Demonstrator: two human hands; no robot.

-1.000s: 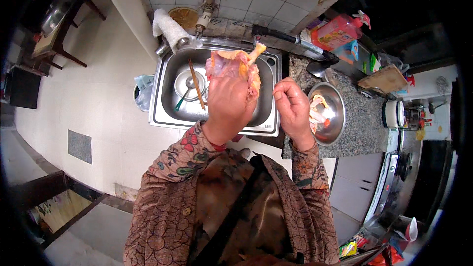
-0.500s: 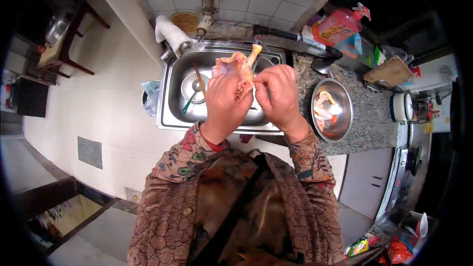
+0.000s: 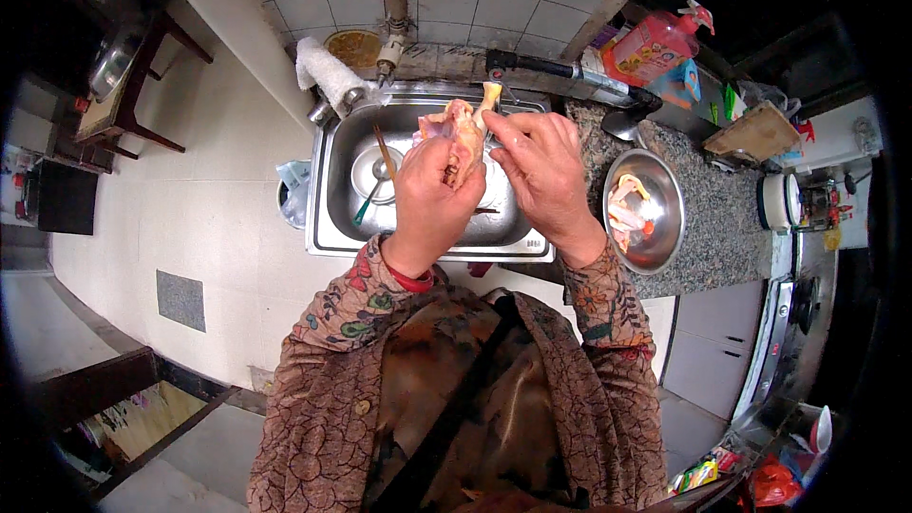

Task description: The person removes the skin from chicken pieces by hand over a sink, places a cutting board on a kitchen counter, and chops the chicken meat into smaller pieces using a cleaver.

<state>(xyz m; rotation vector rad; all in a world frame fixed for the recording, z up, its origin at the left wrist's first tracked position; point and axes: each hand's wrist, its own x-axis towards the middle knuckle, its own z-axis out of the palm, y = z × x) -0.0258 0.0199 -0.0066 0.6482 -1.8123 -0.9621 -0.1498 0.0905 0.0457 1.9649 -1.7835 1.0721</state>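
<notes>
Over the sink (image 3: 328, 223), my left hand (image 3: 427, 195) is closed around a raw piece of chicken (image 3: 465, 138) with pale pinkish flesh and yellowish skin. Its yellow leg end (image 3: 490, 95) points up and away from me. On the piece's right side is my right hand (image 3: 546, 171), thumb and index finger apart, the index tip at the leg; whether it touches is hard to tell. Below in the basin lie a white bowl (image 3: 364, 174), a green-handled spoon (image 3: 366, 201) and wooden chopsticks (image 3: 382, 144).
On the granite counter (image 3: 712, 218) to the right, a steel bowl (image 3: 665, 242) holds raw chicken pieces (image 3: 627, 204). Behind it are a black ladle (image 3: 622, 122), a pink pump bottle (image 3: 655, 46) and a wooden board (image 3: 755, 133). A white towel (image 3: 323, 71) hangs at the sink's back left corner.
My right thumb and index finger, pinched at the chicken before, have spread apart, and the index has moved up toward the leg. My left hand keeps its hold, the piece turned slightly.
</notes>
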